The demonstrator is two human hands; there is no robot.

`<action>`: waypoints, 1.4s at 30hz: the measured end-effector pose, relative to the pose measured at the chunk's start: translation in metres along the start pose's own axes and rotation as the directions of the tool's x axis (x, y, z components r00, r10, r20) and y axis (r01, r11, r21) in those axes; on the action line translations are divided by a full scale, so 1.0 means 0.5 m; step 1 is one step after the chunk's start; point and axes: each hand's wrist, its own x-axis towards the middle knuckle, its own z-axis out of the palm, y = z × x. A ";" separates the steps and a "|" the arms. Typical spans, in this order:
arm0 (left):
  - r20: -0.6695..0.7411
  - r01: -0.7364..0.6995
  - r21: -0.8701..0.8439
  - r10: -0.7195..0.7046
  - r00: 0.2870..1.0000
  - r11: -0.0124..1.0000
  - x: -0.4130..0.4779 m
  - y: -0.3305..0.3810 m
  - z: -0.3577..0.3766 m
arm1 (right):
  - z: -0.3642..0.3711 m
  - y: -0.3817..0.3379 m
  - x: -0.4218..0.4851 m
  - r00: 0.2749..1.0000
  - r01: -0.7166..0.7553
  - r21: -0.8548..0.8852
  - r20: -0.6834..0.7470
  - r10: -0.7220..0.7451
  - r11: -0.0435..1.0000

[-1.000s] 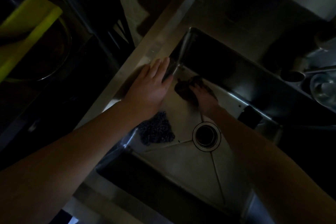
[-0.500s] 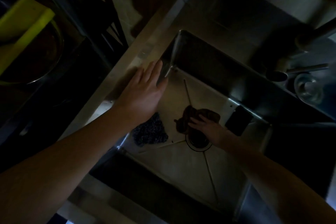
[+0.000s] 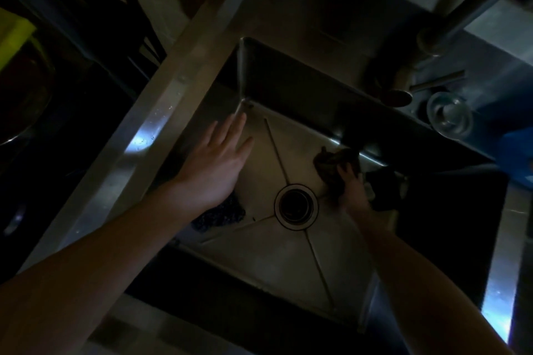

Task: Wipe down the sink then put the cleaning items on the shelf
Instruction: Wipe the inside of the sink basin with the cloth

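One scourer [image 3: 222, 215] half hidden behind released left grip [image 3: 215, 164]; right grip [image 3: 353, 190] grasps cloth [image 3: 331, 164] beside sink [image 3: 288, 262] drain [image 3: 296, 206]

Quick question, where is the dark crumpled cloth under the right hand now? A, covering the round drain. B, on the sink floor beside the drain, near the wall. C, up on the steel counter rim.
B: the right hand holds the dark crumpled cloth on the steel sink floor, clear of the round drain.
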 end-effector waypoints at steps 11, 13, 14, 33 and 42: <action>-0.007 -0.015 -0.025 0.015 1.000 1.000 -0.006 0.000 0.009 | -0.027 0.084 -0.001 0.868 -0.433 0.249 -0.147 0.475 0.867; -0.005 -0.015 -0.021 0.014 1.000 1.000 -0.010 -0.004 0.014 | -0.027 0.080 0.004 0.879 -0.405 0.236 -0.166 0.447 0.883; -0.006 -0.012 -0.027 0.012 1.000 1.000 -0.012 -0.005 0.015 | -0.023 0.075 0.005 0.893 -0.377 0.218 -0.173 0.416 0.900; 0.071 -0.036 -0.023 0.038 0.997 0.999 -0.039 0.013 0.004 | 0.147 -0.003 -0.189 0.987 0.065 0.042 0.147 -0.070 0.997; 0.072 -0.048 -0.010 0.048 0.996 0.999 -0.045 0.018 0.014 | 0.084 0.046 -0.167 0.970 -0.219 0.246 -0.047 0.237 0.944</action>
